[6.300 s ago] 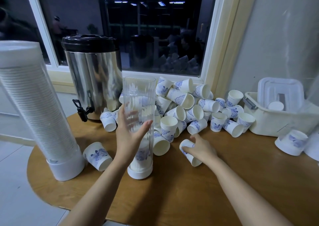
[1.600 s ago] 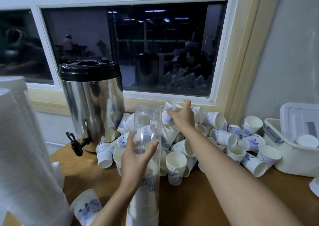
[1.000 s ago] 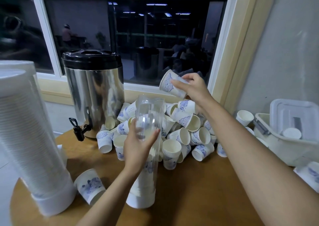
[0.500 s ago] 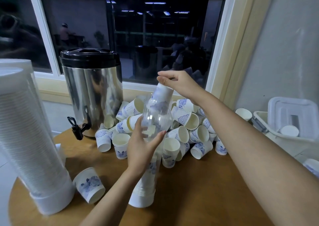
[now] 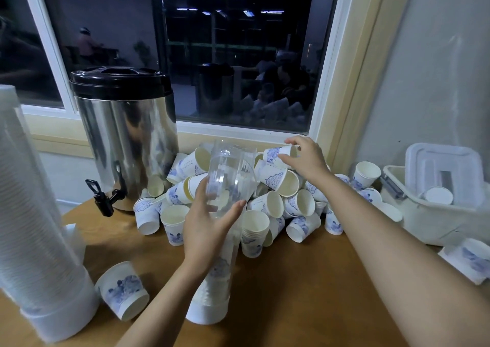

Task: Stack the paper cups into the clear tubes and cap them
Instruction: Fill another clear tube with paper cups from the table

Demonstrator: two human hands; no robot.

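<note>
Having just fed the clear tube (image 5: 228, 173), which stands part-filled on the table (image 5: 291, 299) with the left hand (image 5: 208, 231) wrapped round it, the right hand (image 5: 309, 160) now pinches another cup (image 5: 277, 154) atop the heap (image 5: 273, 205) by the window (image 5: 238, 55), so filling goes on, capping yet to come.

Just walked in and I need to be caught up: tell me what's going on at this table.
A person is filling a clear tube with paper cups. The left hand holds the tube, which stands on the table; stacked cups fill its lower part, and its top is uncapped. The right hand pinches one cup at the top of the loose pile behind it.
</note>
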